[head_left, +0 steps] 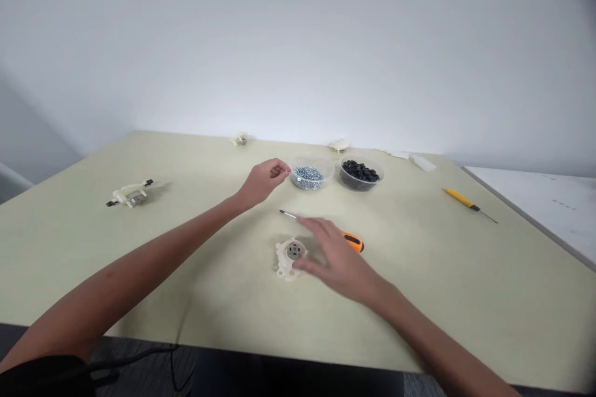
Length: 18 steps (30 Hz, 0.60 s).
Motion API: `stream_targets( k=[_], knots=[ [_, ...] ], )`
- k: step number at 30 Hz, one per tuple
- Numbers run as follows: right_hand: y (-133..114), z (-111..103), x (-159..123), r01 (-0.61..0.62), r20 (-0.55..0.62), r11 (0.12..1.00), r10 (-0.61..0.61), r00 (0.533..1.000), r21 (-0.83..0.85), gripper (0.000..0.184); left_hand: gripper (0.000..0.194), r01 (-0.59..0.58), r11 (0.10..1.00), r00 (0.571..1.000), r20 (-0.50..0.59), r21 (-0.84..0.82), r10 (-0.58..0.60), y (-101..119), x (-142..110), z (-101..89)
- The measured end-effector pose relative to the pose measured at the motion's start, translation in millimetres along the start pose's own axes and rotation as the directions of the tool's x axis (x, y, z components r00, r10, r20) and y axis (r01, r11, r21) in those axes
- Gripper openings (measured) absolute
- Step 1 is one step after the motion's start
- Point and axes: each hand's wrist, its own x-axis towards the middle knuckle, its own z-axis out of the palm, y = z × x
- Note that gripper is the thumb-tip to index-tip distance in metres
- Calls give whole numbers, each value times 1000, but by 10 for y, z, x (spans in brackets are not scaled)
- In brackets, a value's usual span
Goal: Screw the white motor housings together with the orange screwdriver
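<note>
Set within easy reach, the clear tub [323, 165] of silvery screws [309, 176] has the left hand [263, 182] pinched at its side, though I can't tell whether those fingertips hold anything. The right hand [342, 265], loosely open and seemingly gripping nothing, hides the middle of the screwdriver [354, 242], its thumb overlapping the white plastic part [284, 260] laid close on the tabletop [465, 291], probably for working on.

On the table [223, 310], the screw bowl [329, 169] stands behind the motor [293, 252] and left of the small-parts bowl [380, 169].
</note>
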Motion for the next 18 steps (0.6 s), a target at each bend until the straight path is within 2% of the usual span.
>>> stream_targets(
  k=[3, 5, 8, 10, 12, 14, 16, 18],
  knots=[
    [113, -303, 395, -65, -96, 994, 56, 994, -87, 47, 22, 99, 995, 994, -40, 9, -98, -158, -252, -69],
    [264, -499, 783, -96, -101, 977, 78, 992, -188, 36, 21, 102, 993, 994, -56, 58, -99, -264, -410, -78],
    [574, -776, 1352, -170, -86, 946, 152, 985, -278, 27, 22, 49, 996, 998, -43, 78, -46, -416, -605, -62],
    [815, -978, 1609, -261, -124, 896, 232, 965, -358, 27, 23, 41, 996, 999, -23, 79, -39, -500, -682, -46],
    [1069, -1185, 1734, -366, -129, 822, 346, 930, -437, 30, 23, 34, 996, 999, 9, 88, -35, -559, -712, -32],
    [1316, -1354, 1750, -432, -51, 747, 474, 879, -505, 29, 23, 15, 996, 1000, 23, 85, -17, -590, -711, -22],
    [1530, -1443, 1704, -462, 30, 693, 571, 820, -553, 28, 23, -6, 997, 999, 38, 73, 3, -603, -700, -17],
    [1683, -1448, 1640, -458, 53, 669, 595, 802, -586, 28, 23, -17, 998, 999, 46, 68, 13, -613, -696, -16]
  ],
)
